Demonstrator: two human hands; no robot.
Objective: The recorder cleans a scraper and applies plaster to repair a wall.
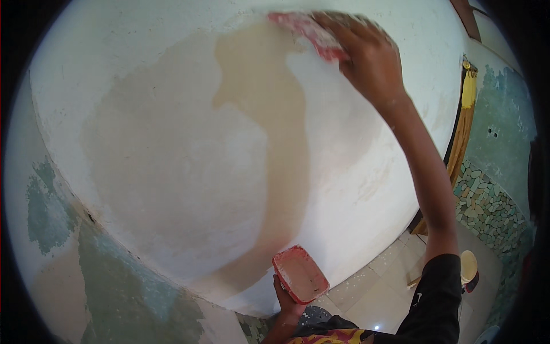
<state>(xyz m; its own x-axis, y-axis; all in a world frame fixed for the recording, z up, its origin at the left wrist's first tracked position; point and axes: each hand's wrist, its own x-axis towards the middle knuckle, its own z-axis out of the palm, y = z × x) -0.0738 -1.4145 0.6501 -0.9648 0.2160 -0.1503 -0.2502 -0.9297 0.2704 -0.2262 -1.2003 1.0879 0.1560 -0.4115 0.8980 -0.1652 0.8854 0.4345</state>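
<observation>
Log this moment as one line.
Right hand: gripping red tool, high at wall | Left hand: holding red tub of pale paste, low | Wall: white, tan streak

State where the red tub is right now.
In the head view, the red tub is at the lower middle, held in the person's left grip, just below where the tan streak bends on the white wall.

My right arm (pixel 423 157) stretches up high, the right hand (pixel 369 50) bent leftward in a grip, while my left hand (pixel 288 301) grips low near my body.
</observation>
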